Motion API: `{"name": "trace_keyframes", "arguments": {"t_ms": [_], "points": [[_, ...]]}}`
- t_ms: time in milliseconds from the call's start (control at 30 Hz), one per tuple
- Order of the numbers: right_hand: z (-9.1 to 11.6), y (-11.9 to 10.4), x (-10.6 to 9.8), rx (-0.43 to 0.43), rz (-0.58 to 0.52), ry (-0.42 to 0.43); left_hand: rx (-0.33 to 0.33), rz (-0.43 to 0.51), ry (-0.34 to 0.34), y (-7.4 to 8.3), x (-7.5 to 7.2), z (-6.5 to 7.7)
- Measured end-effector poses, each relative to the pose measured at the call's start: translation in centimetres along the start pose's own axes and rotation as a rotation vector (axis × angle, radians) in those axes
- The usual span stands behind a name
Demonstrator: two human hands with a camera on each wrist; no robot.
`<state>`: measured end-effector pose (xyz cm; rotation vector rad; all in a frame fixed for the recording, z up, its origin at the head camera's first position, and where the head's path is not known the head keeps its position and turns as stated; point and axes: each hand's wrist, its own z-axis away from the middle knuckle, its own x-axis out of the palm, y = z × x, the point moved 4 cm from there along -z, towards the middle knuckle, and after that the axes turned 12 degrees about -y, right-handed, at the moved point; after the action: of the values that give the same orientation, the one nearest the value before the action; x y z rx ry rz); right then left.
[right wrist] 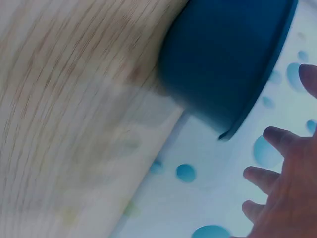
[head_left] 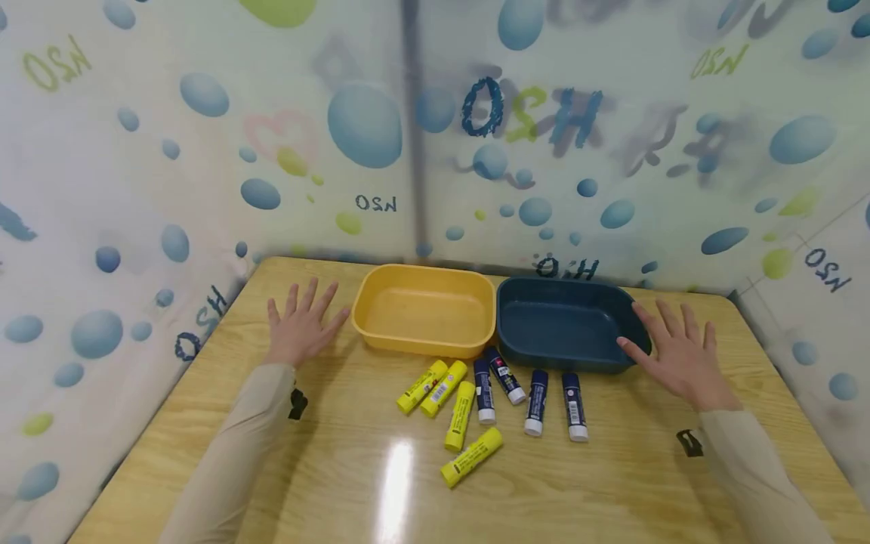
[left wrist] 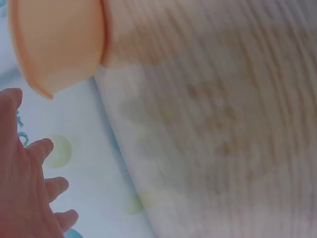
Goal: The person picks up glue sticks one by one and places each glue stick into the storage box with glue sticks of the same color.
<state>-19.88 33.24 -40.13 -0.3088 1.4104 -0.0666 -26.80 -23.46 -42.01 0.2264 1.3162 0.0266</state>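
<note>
My left hand (head_left: 299, 329), fingers spread and holding nothing, is just left of the yellow tray (head_left: 424, 350). On the other side, my right hand (head_left: 683, 355) is spread beside the dark blue tray (head_left: 571, 359), its thumb near the rim; I cannot tell whether it touches. In front of the trays lie several yellow glue sticks (head_left: 460, 415) and several dark blue glue sticks with white ends (head_left: 537, 402). Both wrist views show spread fingers, with the yellow tray (left wrist: 62, 44) near the left hand and the blue tray (right wrist: 223, 59) near the right.
The trays stand side by side on a wooden table (head_left: 326, 468), close to its back edge. Patterned walls (head_left: 326, 189) with blue and green dots enclose the table at the back and sides. A light glare (head_left: 394, 491) shows on the tabletop.
</note>
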Motion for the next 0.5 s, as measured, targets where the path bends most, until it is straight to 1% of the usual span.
{"name": "trace_keyframes", "arguments": {"t_ms": [100,300,367,500], "points": [[0.5,-0.9,-0.1,-0.022,0.027,0.006,0.016,0.015,-0.006,0.5,-0.3,-0.1],[0.9,-3.4,-0.7,-0.081,0.051,0.028,0.038,0.037,-0.022,1.3,-0.6,-0.3],[1.0,-4.1,-0.7,-0.11,0.07,0.048,0.047,0.055,-0.034,1.6,-0.6,-0.5],[1.5,-5.5,-0.7,-0.197,0.117,0.126,0.054,0.107,-0.062,1.9,-0.6,-1.0]]}}
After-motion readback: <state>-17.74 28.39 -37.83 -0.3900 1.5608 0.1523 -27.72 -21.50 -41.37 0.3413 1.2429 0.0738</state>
